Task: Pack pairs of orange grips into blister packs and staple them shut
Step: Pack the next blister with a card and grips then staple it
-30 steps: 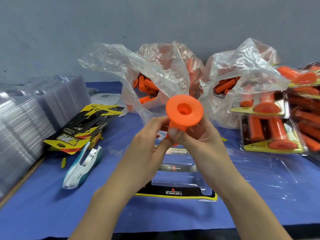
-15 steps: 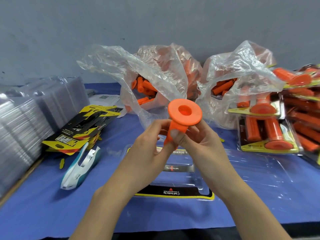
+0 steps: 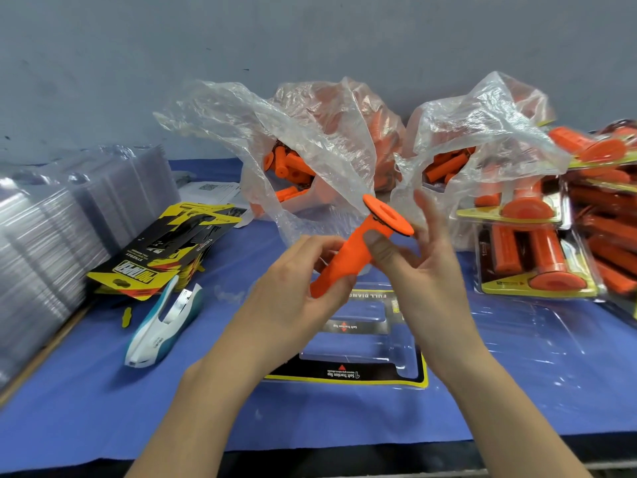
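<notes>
Two hands share one orange grip (image 3: 348,257), held in the air above the open blister pack (image 3: 344,360) that lies on the blue table (image 3: 103,391). Our left hand (image 3: 296,288) curls round the plain lower end. Our right hand (image 3: 424,267) lays its thumb on the neck just under the wide flange and seems to pinch it against the lower fingers behind, while the upper fingers stand splayed. We judge this two-handed hold lets us turn the grip and check it, and line the flange up with the matching end of the pack's hollow.

The pack sits straight in front of us with its printed card already in and both hollows bare, so the grip only needs lowering. A second grip must still follow.

Both bags of grips (image 3: 310,160) gape toward us at the back, within easy reach. The stapler (image 3: 162,322) waits to the left beside the pile of printed cards (image 3: 165,246), with the stack of empty clear packs (image 3: 51,236) further left. Finished packs (image 3: 531,263) are piled to the right, out of the way. Supplies stand on one side and done work on the other, which keeps the middle for packing.
</notes>
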{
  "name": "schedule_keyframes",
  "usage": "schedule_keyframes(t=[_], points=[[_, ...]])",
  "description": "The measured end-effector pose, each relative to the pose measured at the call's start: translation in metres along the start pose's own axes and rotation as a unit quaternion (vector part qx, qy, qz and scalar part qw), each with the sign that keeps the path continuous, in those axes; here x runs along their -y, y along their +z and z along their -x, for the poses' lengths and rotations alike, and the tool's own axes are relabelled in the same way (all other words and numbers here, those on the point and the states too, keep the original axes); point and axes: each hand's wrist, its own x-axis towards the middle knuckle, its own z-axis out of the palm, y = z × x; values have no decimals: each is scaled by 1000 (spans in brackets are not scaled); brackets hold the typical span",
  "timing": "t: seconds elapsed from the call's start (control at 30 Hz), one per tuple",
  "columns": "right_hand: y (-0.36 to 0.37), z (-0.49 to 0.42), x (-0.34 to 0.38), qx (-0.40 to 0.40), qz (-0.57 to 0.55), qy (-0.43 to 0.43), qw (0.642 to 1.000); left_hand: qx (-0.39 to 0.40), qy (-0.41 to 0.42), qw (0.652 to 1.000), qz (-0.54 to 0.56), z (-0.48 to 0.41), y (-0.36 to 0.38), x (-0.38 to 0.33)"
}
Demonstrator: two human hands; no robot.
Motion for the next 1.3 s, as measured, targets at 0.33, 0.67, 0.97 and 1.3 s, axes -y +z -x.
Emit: schedule_keyframes(t=[0.33, 0.67, 0.97, 1.3], points=[[-14, -4, -5, -15, 120, -12, 993, 5, -1, 998, -63, 3, -8, 2], [-19, -4, -7, -12, 120, -14, 993, 9, 11, 995, -95, 5, -10, 0], [-51, -6, -6, -22, 211, -17, 977, 33, 17, 989, -142, 17, -13, 8], [-78, 2, -32, 114, 564, 27, 817, 126, 76, 960, -240, 31, -5, 7]])
